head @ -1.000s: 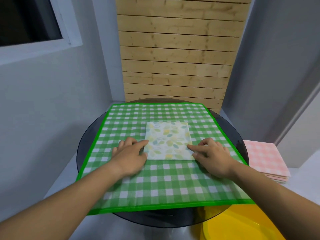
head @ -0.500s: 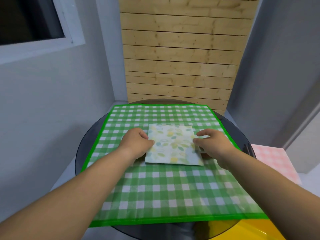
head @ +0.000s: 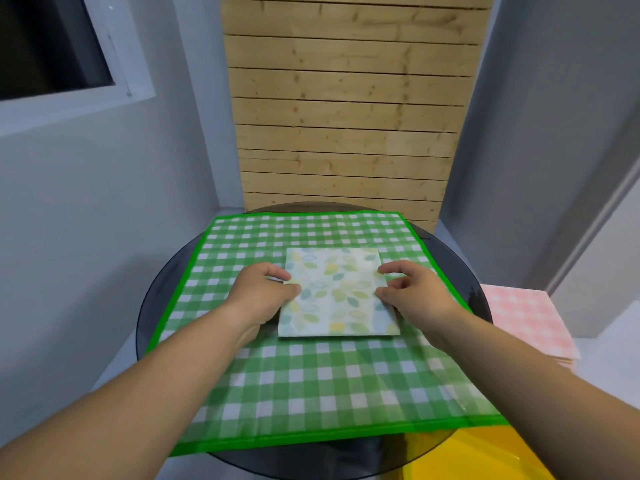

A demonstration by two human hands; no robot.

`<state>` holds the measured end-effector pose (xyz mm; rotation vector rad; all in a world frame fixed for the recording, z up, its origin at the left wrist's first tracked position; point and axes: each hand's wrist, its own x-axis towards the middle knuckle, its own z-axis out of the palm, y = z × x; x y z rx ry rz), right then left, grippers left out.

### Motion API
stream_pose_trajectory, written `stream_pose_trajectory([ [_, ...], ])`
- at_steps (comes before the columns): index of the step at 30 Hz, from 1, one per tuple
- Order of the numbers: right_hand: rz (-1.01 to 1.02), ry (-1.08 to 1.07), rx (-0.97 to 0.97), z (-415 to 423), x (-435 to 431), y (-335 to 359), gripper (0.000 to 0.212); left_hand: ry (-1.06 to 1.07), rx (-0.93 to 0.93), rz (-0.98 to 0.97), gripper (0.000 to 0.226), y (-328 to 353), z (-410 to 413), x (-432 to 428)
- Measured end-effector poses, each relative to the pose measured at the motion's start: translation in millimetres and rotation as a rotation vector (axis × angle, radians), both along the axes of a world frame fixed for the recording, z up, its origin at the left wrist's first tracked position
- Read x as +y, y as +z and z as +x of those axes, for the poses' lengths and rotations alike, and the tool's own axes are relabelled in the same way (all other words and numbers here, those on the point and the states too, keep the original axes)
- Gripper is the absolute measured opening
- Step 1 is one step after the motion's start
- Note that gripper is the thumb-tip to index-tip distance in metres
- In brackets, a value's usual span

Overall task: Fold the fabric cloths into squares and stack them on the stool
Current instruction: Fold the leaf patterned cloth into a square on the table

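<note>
A folded square cloth with a green and yellow leaf print (head: 337,292) sits in the middle of the green checked cloth (head: 311,382) that covers the round dark table (head: 156,306). My left hand (head: 261,292) pinches the square's left edge, thumb on top and fingers under it. My right hand (head: 414,289) pinches its right edge the same way. The near edge of the square is raised a little off the checked cloth. A stack of folded pink checked cloths (head: 523,323) lies low at the right, beyond the table's rim; whatever bears it is hidden.
A yellow object (head: 474,455) shows under the table's front right edge. Grey walls close in left and right, with a wooden slat panel (head: 346,116) behind the table and a window (head: 52,46) at the upper left.
Both hands went from pressing flat beside the leaf-print square to pinching its left and right edges. The square has lifted slightly off the checked cloth.
</note>
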<state>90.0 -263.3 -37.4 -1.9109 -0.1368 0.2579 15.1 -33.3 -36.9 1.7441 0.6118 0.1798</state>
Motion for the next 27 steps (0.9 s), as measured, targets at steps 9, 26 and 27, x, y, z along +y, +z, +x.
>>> stream_pose_trajectory([
  [9,0.081,-0.11,-0.103,-19,-48,10,0.031,-0.132,-0.147,0.027,0.031,11,-8,-41],
  [26,0.13,-0.626,-0.041,-23,-313,24,0.017,-0.353,-0.313,-0.191,0.023,-21,47,-346],
  [27,0.115,-0.628,-0.041,-22,-323,17,0.016,-0.338,-0.307,-0.199,0.022,-29,48,-360],
])
